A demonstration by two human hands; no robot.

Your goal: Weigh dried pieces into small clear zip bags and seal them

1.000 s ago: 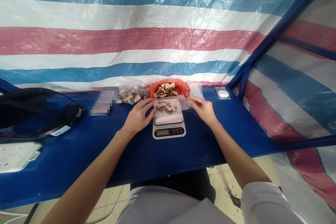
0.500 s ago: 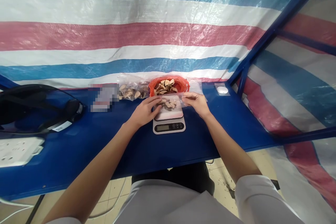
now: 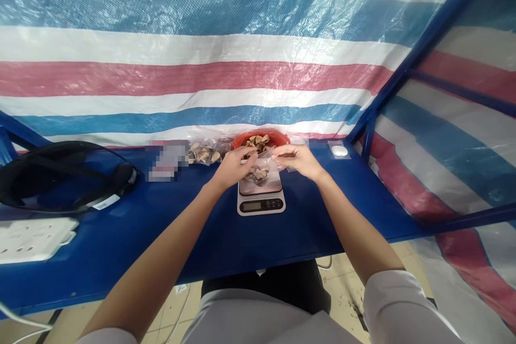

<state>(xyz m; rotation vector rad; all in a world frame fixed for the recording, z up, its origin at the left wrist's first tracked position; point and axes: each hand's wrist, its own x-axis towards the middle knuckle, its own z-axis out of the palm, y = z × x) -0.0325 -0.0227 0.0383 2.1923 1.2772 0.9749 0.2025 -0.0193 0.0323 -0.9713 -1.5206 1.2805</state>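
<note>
Head view shows the left hand (image 3: 246,157) holding the left side of a small clear plastic bag (image 3: 266,162) with its thumb and fingers, and the right hand (image 3: 287,156) pinching the bag's upper right edge. Brown and cream dried slices (image 3: 258,174) lie in this bag, over the plate of a white digital scale (image 3: 261,205), but I cannot tell if it touches. Behind, on the blue counter (image 3: 318,220), an open red plastic bag (image 3: 279,136) has more slices, with another clear bag (image 3: 203,155) to its left.
</note>
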